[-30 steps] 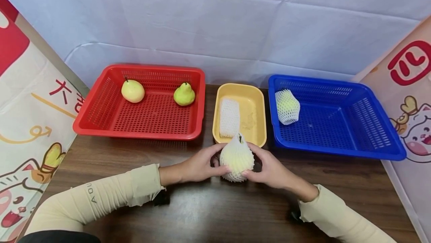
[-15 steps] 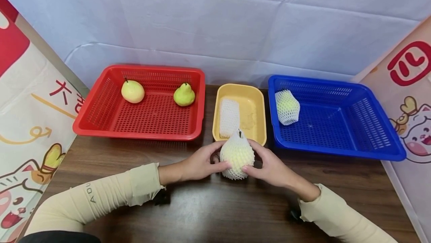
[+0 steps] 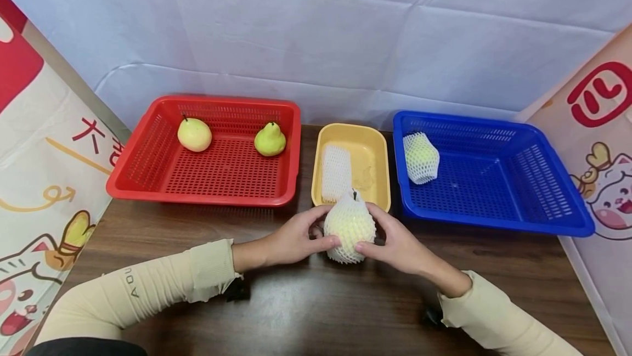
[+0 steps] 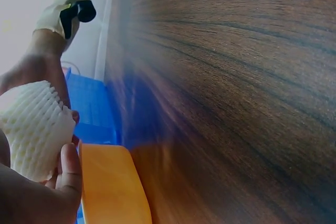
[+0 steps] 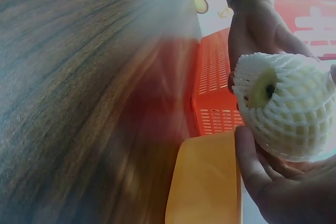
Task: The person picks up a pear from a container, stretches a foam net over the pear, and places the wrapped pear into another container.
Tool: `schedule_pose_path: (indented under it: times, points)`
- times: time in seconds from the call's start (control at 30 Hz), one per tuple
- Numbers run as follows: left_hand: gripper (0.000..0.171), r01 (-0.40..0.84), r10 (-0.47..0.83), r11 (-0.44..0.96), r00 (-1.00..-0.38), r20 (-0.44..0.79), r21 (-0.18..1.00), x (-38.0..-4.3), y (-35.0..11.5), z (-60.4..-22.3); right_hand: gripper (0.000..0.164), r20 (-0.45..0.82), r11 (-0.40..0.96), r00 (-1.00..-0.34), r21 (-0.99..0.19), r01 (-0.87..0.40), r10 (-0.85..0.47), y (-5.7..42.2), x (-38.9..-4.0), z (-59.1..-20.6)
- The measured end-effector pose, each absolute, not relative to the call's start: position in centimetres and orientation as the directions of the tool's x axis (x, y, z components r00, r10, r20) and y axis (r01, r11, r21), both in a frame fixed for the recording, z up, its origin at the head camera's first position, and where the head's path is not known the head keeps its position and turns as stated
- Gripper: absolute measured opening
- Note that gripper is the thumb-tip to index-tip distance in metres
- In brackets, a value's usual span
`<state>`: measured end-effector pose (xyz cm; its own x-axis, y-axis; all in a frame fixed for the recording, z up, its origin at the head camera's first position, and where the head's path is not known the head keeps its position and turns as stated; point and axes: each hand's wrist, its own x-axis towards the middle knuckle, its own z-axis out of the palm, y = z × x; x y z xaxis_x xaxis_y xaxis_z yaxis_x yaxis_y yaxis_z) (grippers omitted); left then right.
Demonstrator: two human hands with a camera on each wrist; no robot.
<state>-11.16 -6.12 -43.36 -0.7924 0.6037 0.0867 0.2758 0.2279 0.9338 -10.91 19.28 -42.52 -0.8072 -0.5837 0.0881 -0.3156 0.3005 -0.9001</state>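
Observation:
Between both hands is a yellow pear (image 3: 349, 230) in a white foam net, its dark stem poking out at the top. My left hand (image 3: 298, 238) grips it from the left and my right hand (image 3: 397, 241) from the right, thumbs on the near side. In the right wrist view the pear's underside (image 5: 262, 90) shows through the net's open end. The left wrist view shows the netted pear (image 4: 37, 129) with fingers curled round it. Just beyond the hands, a folded white foam net (image 3: 337, 172) lies in a yellow tray (image 3: 380, 139).
A red basket (image 3: 222, 200) at the left holds a pale yellow pear (image 3: 195, 134) and a green pear (image 3: 270, 139). In the blue basket (image 3: 494, 225) at the right lies a netted pear (image 3: 421, 157). Printed panels stand at both sides, with a pale cloth behind.
Both hands have raised the netted pear slightly and shifted it a little to the right. Its stem now points more upright. Baskets and tray stay put.

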Motion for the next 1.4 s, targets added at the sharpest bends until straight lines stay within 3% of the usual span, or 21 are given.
schedule_pose_path:
  times: [0.5, 0.8, 0.93, 1.2, 1.4]
  points:
    - [0.06, 0.243, 0.633, 0.236, -0.773, 0.041, 0.941, -11.4, -6.2, -42.6, 0.063, 0.099, 0.193, -0.807, -0.947, -0.256, -0.582, 19.2, -10.9, -42.4]
    - [0.06, 0.268, 0.654, 0.219, -0.754, 0.063, 0.938, -11.7, -6.5, -42.2, 0.065, 0.119, 0.294, -0.82, -0.896, -0.331, -0.56, 19.9, -11.1, -42.2]
    - [0.059, 0.285, 0.643, 0.222, -0.762, 0.08, 0.932, -11.9, -6.9, -41.6, 0.066, 0.114, 0.275, -0.819, -0.908, -0.315, -0.562, 20.1, -11.2, -42.0]
    - [0.039, 0.376, 0.618, 0.255, -0.772, 0.149, 0.891, -12.0, -8.0, -40.0, 0.081, 0.127, 0.31, -0.838, -0.891, -0.331, -0.53, 20.9, -11.2, -40.9]
    - [0.029, 0.443, 0.625, 0.281, -0.758, 0.188, 0.851, -12.0, -9.3, -38.7, 0.073, 0.076, 0.336, -0.849, -0.897, -0.287, -0.523, 21.3, -11.4, -39.9]
